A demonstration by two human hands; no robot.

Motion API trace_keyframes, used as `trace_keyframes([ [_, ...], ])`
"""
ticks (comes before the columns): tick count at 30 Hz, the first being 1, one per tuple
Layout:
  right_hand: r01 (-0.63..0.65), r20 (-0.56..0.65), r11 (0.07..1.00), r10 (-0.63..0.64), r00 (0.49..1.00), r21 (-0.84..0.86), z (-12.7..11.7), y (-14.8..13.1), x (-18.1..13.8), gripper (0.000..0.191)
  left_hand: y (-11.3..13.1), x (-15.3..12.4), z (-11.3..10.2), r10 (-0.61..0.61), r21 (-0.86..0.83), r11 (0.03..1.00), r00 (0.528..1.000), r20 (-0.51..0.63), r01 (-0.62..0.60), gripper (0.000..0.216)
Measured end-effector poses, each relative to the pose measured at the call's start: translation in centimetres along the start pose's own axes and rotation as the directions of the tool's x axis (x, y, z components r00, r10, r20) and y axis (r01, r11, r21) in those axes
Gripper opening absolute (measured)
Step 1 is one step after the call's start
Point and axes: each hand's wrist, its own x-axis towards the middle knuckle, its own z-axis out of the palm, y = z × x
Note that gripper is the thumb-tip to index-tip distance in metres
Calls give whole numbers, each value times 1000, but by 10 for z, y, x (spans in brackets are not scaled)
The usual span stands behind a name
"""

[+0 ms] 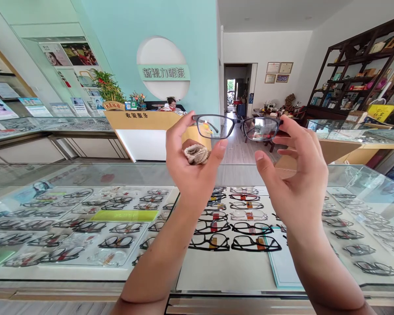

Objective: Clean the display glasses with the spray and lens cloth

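Glass showcase (pixel 216 274) with eyeglass rows (pixel 246 204)

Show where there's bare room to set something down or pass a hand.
Inside the display case, a bare strip lies between the front eyeglasses and the near edge, left of the white sheet. Open space separates left hand and right hand below the held eyeglasses. Eyeglass rows crowd farther back.

I see open air between left hand (pixel 193 177) and right hand (pixel 297 170), low down, under glasses (pixel 238 121). Glasses make bar across top of gap. Right thumb sits apart from rim; small way through there. Crumpled cloth (pixel 197 155) fills part of left palm. Both arms block side path over bench (pixel 223 280). Bench glass stops my reach down to rows of frames (pixel 256 248). Beyond hands, floor (pixel 231 154) runs back; far counter (pixel 131 141) stands in way at left.
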Motion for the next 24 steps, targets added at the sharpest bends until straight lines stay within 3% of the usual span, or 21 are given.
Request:
trace_keyframes([
  [3, 10, -8, 1000, -10, 1000, 2, 1, 3, 0, 59, 6, -6, 5, 45, 51, 998, 994, -101, -40, 75],
  [15, 15, 36, 1000, -15, 999, -8, 8, 10, -2, 64, 15, -7, 5, 130, 167, 980, 983, -126, -109, 72],
  [24, -17, 62, 1000, 16, 998, 18, 7, 5, -3, 68, 13, -8, 5, 27, 54, 998, 992, -120, -20, 71],
])
